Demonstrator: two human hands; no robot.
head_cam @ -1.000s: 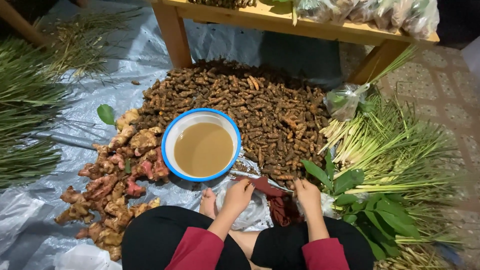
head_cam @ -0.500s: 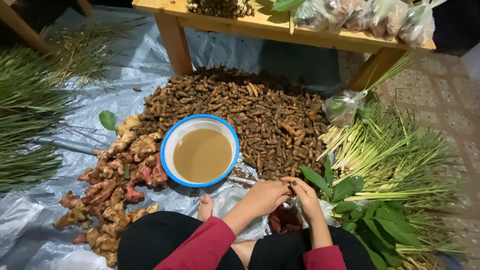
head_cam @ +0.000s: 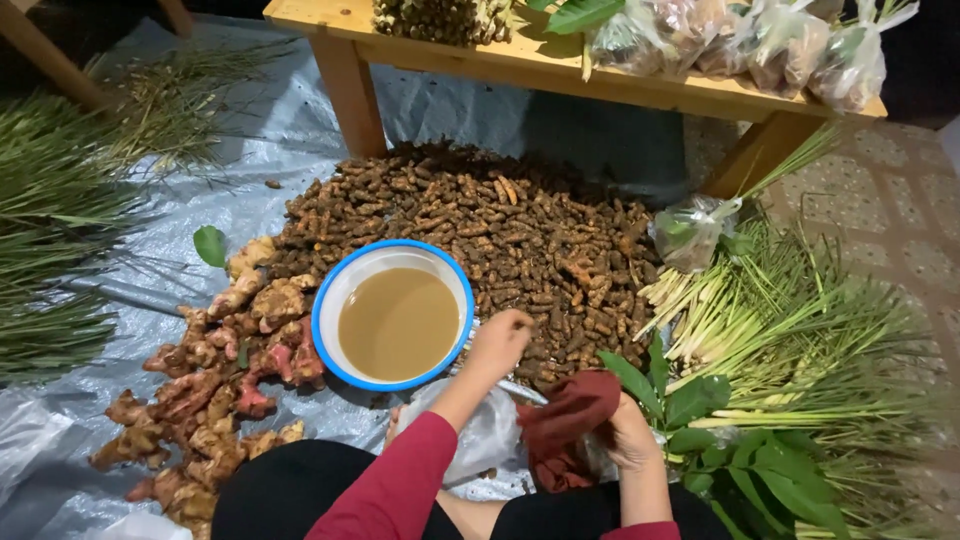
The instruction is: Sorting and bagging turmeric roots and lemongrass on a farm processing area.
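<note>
At twelve o'clock from the sitter, the left hand (head_cam: 497,340) has just reached forward from the lap, fingers clenched on the brown root pile (head_cam: 480,250) beside the blue-rimmed basin (head_cam: 330,300). The right hand (head_cam: 630,432), at two o'clock, grips a dark red cloth (head_cam: 568,410). Grey tarpaulin (head_cam: 250,130) covers the floor; a wooden bench (head_cam: 520,70) stands beyond.

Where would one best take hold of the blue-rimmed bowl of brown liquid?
Grip the blue-rimmed bowl by opposite sides of its rim, both hands coming from above, and keep it level. It is nearly full, and roots crowd its far and left sides.
</note>
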